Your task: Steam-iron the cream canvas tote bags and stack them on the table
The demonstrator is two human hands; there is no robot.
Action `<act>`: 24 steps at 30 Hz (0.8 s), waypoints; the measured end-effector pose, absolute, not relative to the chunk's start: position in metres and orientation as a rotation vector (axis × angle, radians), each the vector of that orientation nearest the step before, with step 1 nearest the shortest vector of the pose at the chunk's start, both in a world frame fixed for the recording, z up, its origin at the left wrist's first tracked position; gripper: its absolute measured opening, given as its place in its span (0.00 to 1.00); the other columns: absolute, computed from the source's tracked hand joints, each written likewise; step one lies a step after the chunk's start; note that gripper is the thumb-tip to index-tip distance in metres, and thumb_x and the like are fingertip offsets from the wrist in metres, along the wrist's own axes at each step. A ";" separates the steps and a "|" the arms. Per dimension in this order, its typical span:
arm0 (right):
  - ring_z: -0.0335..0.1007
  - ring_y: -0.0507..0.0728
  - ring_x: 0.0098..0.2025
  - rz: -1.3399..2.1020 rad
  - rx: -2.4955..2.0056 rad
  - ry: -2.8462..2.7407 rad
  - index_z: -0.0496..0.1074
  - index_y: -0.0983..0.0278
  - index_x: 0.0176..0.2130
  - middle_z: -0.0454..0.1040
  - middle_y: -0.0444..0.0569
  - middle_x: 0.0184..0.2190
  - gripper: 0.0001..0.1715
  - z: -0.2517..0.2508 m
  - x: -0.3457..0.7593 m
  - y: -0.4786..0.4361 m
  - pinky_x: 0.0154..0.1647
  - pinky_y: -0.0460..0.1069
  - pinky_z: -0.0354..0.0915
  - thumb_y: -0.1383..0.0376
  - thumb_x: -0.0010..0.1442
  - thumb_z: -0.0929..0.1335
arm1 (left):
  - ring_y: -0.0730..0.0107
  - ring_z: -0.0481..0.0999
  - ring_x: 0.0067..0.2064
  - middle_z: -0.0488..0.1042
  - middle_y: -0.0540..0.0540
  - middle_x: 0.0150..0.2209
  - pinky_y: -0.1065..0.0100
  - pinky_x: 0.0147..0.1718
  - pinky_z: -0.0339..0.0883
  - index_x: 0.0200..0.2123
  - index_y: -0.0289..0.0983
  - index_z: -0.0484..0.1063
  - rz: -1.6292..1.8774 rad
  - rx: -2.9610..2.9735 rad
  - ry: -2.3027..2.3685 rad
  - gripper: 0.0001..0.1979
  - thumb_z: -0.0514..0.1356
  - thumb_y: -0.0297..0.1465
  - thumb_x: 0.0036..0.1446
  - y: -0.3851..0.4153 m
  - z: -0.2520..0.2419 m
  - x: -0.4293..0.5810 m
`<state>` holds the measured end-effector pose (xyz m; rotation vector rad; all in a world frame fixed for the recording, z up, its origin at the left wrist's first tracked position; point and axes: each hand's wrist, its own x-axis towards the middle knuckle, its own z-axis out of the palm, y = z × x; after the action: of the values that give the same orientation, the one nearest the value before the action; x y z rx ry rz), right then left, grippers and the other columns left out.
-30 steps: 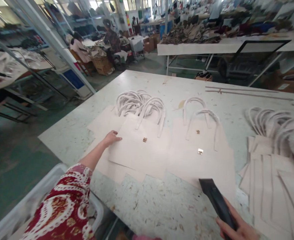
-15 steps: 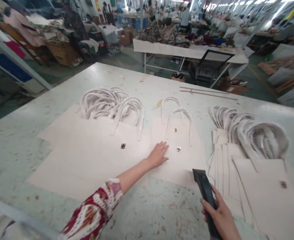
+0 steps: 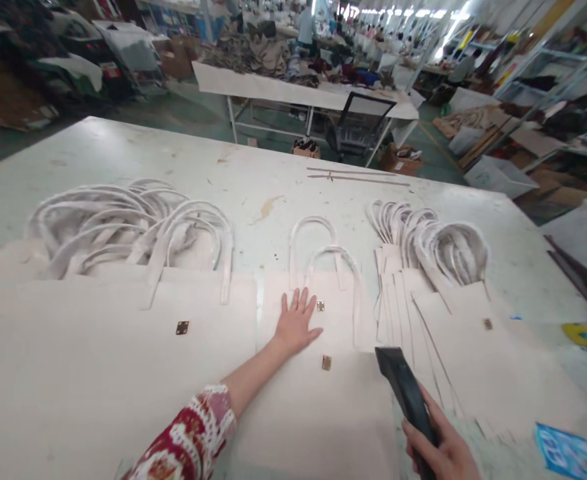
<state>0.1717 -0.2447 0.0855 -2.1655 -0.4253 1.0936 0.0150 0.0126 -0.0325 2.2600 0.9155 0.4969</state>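
My left hand (image 3: 296, 325) lies with fingers spread on a pale bag panel (image 3: 293, 407) in the middle of the table. Two metal snap plates, one of them a small gold plate (image 3: 326, 363), sit on this cloth, and looped handles (image 3: 318, 223) rise at its far end. In my right hand (image 3: 443, 437) is a black hair clipper (image 3: 407, 393), its head over the right edge of the panel. To the left spread large pale bag panels (image 3: 98, 360) with a dark metal plate (image 3: 182, 327) and a heap of handles (image 3: 108, 213).
At the right, bag panels lie fanned in a stack (image 3: 453, 333) with curled handles (image 3: 453, 250). A blue packet (image 3: 568, 450) lies at the near right. Thin brown strips (image 3: 358, 177) rest along the table's far edge. Beyond stand a black chair (image 3: 360, 123) and a cloth-covered table (image 3: 273, 87).
The view has swung right and closer. My left hand has slid farther up the middle panel, beside the upper plate. The clipper stays in my right hand, near the panel's right edge.
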 end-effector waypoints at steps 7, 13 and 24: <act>0.61 0.52 0.15 1.318 -1.994 -0.386 0.45 0.65 0.61 0.63 0.37 0.13 0.47 0.069 0.179 -0.220 0.14 0.46 0.60 0.57 0.47 0.66 | 0.54 0.34 0.63 0.44 0.44 0.62 0.52 0.56 0.15 0.58 0.44 0.53 0.548 2.072 0.838 0.37 0.63 0.37 0.45 -0.063 -0.025 -0.004; 0.62 0.51 0.17 1.120 -1.920 -0.416 0.47 0.60 0.60 0.65 0.38 0.17 0.42 0.062 0.169 -0.204 0.16 0.46 0.61 0.58 0.50 0.66 | 0.53 0.51 0.59 0.55 0.38 0.57 0.54 0.57 0.37 0.55 0.40 0.57 0.583 2.129 1.022 0.30 0.60 0.37 0.48 -0.043 -0.020 -0.009; 0.64 0.52 0.18 0.991 -1.966 -0.280 0.49 0.60 0.59 0.69 0.39 0.17 0.46 0.088 0.174 -0.258 0.17 0.46 0.62 0.55 0.46 0.69 | 0.64 0.65 0.44 0.67 0.44 0.39 0.63 0.44 0.58 0.34 0.36 0.66 0.213 2.332 1.031 0.05 0.54 0.28 0.51 0.009 0.028 0.075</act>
<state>0.1738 -0.2579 0.0878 -1.9662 -0.2800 0.9912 0.0748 0.0089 0.0285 2.3320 1.0305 0.2134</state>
